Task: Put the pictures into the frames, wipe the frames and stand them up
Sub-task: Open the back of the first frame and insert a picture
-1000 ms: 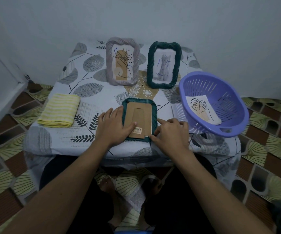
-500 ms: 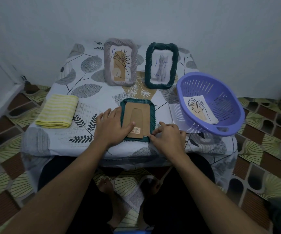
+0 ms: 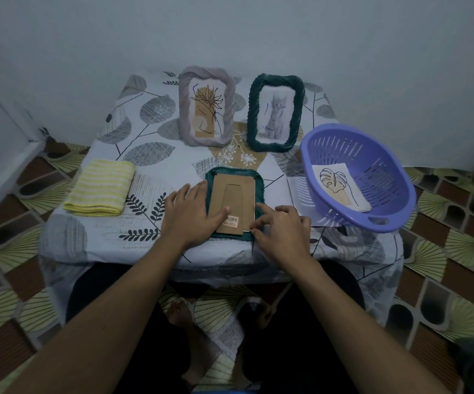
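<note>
"Where's the frame they're working on?"

"That green frame (image 3: pixel 234 172) lies face down, just left of the purple basket (image 3: pixel 372 166). The left hand (image 3: pixel 190 214) lies flat on its cardboard back (image 3: pixel 236 194), fingers straight."

"And the right hand (image 3: pixel 282 231)?"

"Forefinger and thumb apart, touching the frame's basket-side edge. A leaf picture (image 3: pixel 339 186) lies in the basket. The grey frame (image 3: pixel 184 115) and dark frame (image 3: pixel 254 115) stand behind-left of it."

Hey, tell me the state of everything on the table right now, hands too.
Grey frame, standing upright, plant picture inside.
Dark green standing frame, upright, cat picture inside.
Face-down frame, flat on the table, cardboard back up.
Leaf picture, loose in the purple basket.
Yellow cloth, folded, untouched.
Left hand, flat on the frame's back.
Right hand, fingers at the frame's right edge.
</note>
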A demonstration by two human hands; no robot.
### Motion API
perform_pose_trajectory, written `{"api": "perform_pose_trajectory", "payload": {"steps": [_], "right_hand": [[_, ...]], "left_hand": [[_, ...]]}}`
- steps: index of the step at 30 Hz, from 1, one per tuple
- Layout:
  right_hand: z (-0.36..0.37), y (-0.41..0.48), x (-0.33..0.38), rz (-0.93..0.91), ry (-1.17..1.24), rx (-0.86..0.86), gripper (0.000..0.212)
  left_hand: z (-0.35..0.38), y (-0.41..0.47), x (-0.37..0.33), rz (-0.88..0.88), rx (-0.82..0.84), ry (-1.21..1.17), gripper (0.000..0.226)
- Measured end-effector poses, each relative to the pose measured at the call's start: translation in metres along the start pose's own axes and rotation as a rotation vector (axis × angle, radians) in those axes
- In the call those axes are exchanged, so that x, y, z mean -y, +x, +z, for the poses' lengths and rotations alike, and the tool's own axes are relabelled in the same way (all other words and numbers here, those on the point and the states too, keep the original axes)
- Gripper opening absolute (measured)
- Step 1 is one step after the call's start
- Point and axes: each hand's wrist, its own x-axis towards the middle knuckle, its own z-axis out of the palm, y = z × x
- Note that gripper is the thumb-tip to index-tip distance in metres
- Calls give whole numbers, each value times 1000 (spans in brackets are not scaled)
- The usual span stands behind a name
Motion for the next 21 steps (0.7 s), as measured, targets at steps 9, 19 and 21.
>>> {"api": "perform_pose_trajectory", "payload": {"steps": [9,19,21], "right_hand": [[2,16,-11,29,139,21,22],[27,37,-14,-103,419,17,42],[28,40,-12,-105,344,30,42]], "left_hand": [[1,1,1,-3,12,-8,92],[3,1,4,-27,21,-23,99],[3,2,5,-20,34,-30,101]]}}
